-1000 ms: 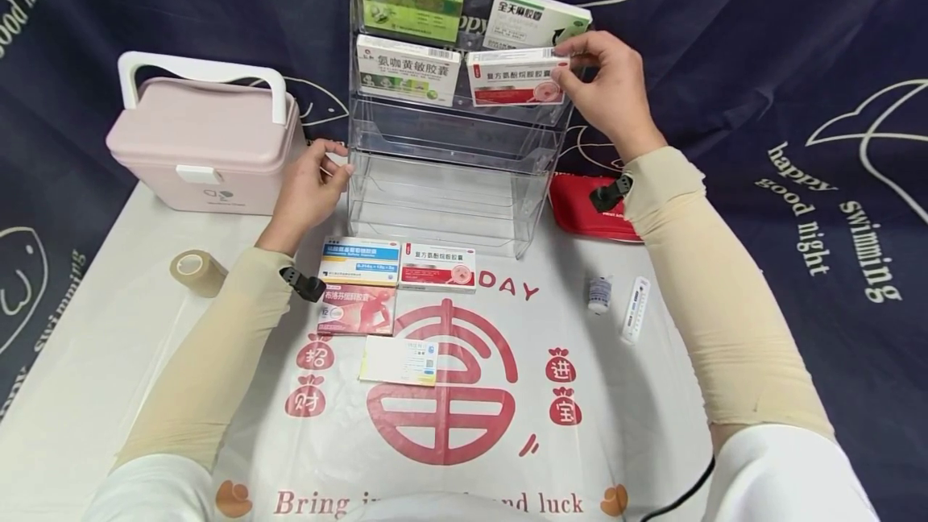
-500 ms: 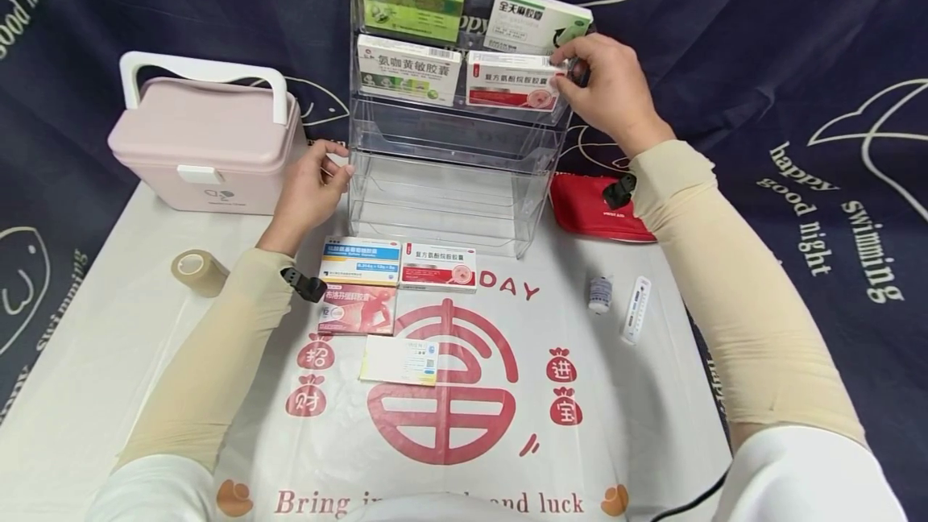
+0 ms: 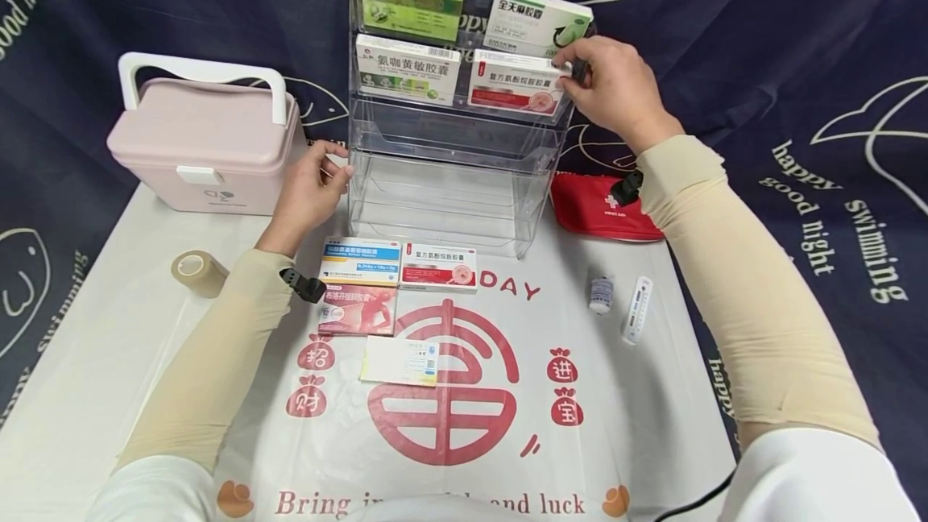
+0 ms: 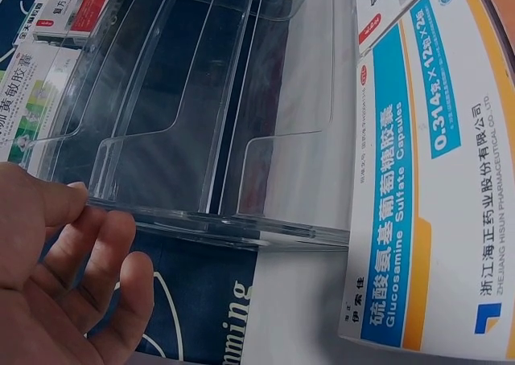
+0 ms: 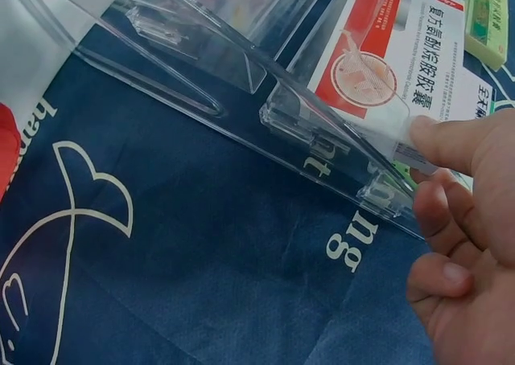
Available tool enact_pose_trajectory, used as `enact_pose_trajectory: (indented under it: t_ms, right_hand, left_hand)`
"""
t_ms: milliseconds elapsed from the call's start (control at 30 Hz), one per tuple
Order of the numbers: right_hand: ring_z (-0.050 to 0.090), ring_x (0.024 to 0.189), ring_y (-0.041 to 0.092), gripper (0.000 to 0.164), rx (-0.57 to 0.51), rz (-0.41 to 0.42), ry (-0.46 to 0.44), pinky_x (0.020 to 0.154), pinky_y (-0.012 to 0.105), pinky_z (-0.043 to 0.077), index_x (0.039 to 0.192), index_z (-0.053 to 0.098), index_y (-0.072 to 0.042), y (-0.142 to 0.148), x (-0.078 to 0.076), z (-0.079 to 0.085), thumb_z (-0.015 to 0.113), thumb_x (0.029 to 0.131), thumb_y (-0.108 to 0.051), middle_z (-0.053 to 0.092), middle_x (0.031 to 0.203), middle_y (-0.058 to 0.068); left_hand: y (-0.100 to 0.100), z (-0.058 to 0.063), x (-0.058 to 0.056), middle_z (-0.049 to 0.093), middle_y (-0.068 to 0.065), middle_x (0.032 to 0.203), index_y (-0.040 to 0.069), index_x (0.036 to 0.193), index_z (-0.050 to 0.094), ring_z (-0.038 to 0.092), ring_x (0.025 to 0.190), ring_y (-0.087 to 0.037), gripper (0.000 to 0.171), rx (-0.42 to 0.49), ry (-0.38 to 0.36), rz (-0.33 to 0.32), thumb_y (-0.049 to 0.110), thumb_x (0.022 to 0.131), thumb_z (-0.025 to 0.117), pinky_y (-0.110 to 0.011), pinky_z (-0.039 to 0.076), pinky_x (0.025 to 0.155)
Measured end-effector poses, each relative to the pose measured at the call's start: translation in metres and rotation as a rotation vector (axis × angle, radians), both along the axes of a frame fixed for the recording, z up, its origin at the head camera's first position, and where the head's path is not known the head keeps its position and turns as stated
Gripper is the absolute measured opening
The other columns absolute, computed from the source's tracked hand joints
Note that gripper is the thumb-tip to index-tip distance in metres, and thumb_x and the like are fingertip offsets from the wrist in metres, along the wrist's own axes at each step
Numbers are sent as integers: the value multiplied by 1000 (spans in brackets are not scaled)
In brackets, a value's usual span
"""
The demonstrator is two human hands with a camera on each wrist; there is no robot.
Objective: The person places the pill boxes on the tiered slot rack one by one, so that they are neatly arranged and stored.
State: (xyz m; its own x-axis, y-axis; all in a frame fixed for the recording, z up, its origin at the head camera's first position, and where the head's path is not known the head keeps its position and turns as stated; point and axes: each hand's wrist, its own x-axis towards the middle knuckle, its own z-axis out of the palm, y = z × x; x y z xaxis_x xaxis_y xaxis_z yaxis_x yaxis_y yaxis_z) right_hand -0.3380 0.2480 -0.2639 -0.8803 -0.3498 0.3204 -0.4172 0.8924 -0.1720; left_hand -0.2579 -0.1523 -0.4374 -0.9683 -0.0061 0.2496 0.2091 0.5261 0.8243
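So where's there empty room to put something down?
Bare table lies between the white-and-yellow box and the bottle, and in front of the tan roll. The clear rack has empty-looking lower tiers. It's crowded on the upper tiers, with four boxes and the right hand, and in front of the rack, where three boxes sit close together.

Backdrop: dark navy fish-print cloth [image 3: 725,47], pale lettering [image 3: 870,252] ("happy", "swimming", "good night"). White table [image 3: 80,361] before it; glossy cover [image 3: 326,449], red print. Soft shadow [image 3: 645,393], right side.
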Motion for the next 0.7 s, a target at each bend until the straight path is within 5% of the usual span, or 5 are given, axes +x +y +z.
enact_pose_trajectory:
  t_ms: [700]
  right_hand:
    - [60, 90, 26, 26, 66, 2, 42, 77, 50, 47, 121, 73, -13, 5, 2, -4, 62, 98, -12, 66, 116, 6]
  left_hand:
    - [-1, -3, -2, 62, -12, 86, 5, 123, 58, 60, 71, -25, 22, 0, 4, -4, 13, 103, 61, -22, 40, 58]
